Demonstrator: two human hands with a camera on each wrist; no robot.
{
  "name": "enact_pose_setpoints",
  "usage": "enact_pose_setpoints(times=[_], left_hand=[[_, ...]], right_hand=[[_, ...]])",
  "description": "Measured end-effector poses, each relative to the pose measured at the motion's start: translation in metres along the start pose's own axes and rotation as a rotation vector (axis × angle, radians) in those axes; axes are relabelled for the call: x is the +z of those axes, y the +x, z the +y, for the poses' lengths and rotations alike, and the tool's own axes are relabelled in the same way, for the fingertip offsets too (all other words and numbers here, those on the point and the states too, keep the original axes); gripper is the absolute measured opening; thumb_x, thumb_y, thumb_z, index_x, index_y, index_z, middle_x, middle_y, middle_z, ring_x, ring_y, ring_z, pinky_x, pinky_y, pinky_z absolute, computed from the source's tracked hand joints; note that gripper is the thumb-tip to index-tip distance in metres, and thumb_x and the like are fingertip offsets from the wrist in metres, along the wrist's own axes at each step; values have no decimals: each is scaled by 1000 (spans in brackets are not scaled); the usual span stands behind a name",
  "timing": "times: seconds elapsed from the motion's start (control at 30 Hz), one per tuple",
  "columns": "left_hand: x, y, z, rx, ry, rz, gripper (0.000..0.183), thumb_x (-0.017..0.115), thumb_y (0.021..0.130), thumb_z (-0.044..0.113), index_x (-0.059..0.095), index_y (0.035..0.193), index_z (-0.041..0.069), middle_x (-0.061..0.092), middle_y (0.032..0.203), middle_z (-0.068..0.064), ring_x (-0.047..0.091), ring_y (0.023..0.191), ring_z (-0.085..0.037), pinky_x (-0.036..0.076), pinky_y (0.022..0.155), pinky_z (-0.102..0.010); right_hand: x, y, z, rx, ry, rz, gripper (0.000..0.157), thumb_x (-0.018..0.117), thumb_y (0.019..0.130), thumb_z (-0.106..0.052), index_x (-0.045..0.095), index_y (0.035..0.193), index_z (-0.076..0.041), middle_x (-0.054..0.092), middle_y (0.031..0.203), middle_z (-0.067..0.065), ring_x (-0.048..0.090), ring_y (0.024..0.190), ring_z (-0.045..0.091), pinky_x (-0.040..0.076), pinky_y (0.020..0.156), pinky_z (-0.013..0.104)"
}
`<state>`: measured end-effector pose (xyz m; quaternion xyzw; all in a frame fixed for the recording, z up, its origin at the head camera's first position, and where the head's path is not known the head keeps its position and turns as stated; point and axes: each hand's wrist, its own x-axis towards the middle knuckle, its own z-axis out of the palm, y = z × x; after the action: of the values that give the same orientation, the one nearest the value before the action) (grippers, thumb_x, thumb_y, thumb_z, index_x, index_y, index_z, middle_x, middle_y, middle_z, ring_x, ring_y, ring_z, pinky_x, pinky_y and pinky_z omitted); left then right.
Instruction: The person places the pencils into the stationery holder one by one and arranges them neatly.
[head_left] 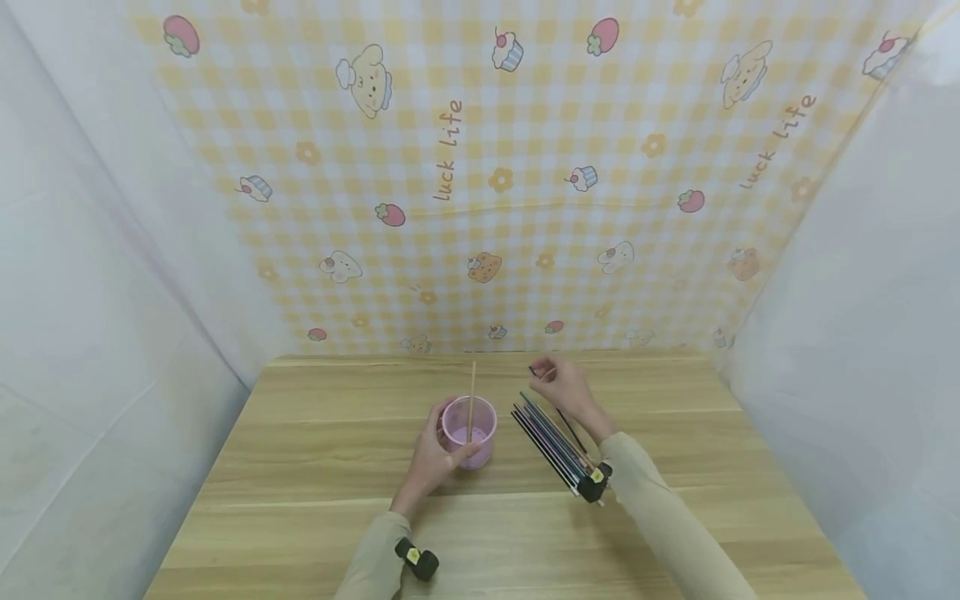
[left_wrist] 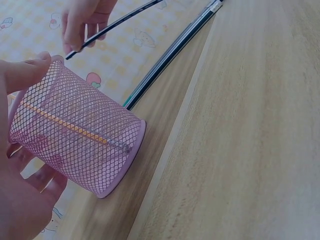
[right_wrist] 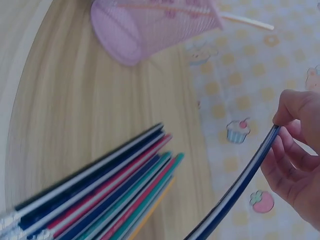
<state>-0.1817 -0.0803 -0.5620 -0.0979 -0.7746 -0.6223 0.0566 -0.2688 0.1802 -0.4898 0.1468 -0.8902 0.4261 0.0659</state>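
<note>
A pink mesh pencil cup [head_left: 469, 432] stands upright on the table with one yellow-orange pencil [head_left: 472, 400] leaning inside it. My left hand [head_left: 437, 457] grips the cup from its left side, thumb at the rim and fingers around the back [left_wrist: 30, 175]. Between thumb and fingers, my right hand [head_left: 566, 390] pinches a dark pencil with a pale stripe [right_wrist: 235, 187] by one end. This pencil slants down toward the wrist, above the table. Below the right hand lies a row of striped pencils [head_left: 546, 437] in black, blue, red and green [right_wrist: 115, 195].
The wood-grain table [head_left: 315, 483] meets a yellow checked cloth [head_left: 525, 292] with cartoon prints along its back edge. White sheeting hangs at the left [head_left: 112, 333] and right [head_left: 855, 350]. Each wrist carries a small black camera.
</note>
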Motion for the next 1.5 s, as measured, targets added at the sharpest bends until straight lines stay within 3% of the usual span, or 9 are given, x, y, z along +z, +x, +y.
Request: enact_pose_setpoints(times=[0.3,0.63,0.97,1.13,1.2,1.27,1.33,1.4,1.5], left_hand=[[2,0,3,2,-8,11,90,87,74,3,39,150,2,52,144,-28,51,131,-48,42,112,-64],[-6,-6,40,14,-26,-34,86,85,76,3,37,148,-8,49,142,-35,50,129,-54,42,111,-66],[-5,-8,39,36,-60,-8,86,85,74,1,39,147,-8,49,141,-36,50,128,-56,41,109,-70],[-4,-8,36,31,-67,1,85,85,74,-1,40,146,-6,50,141,-35,50,127,-56,41,109,-70],[-4,-8,36,26,-68,1,86,85,73,-1,40,147,-6,50,141,-34,50,127,-56,41,110,-70],[-4,-8,36,26,-60,-1,86,85,74,0,40,147,-5,51,140,-34,51,127,-55,42,109,-69],[-4,-9,38,28,-53,-2,86,85,74,1,40,147,-4,51,140,-34,52,126,-55,43,109,-68],[-5,-9,38,32,-49,-6,86,85,74,1,40,147,-4,51,140,-34,52,125,-55,43,108,-68],[-4,-8,37,34,-46,-10,87,85,74,1,39,147,-5,50,141,-35,51,126,-55,43,108,-68]], right_hand=[[2,3,-25,49,153,36,26,69,84,-8,70,109,-2,70,98,14,68,83,22,61,70,26],[1,6,-56,51,231,52,27,68,83,-8,66,110,-5,68,100,11,67,85,21,59,71,27],[-4,19,-80,-57,305,85,26,66,84,-4,62,109,-1,66,100,14,66,83,19,55,63,20],[-6,30,-91,-70,349,112,26,65,83,-4,59,108,-2,64,99,10,65,82,17,61,81,39],[-6,33,-96,-75,366,123,26,64,83,-3,59,108,-2,64,99,9,65,82,17,39,115,59],[-6,36,-101,-85,388,131,25,64,83,-2,58,108,-2,64,99,12,65,83,16,-8,120,72],[-5,38,-106,-97,400,141,25,64,83,-1,58,107,-1,65,99,13,65,82,15,-3,121,69],[-3,39,-110,-114,412,147,24,63,84,1,58,108,0,64,100,15,64,83,14,34,120,51],[2,41,-112,-138,423,165,23,62,85,4,58,107,4,63,100,17,63,84,14,58,74,23]])
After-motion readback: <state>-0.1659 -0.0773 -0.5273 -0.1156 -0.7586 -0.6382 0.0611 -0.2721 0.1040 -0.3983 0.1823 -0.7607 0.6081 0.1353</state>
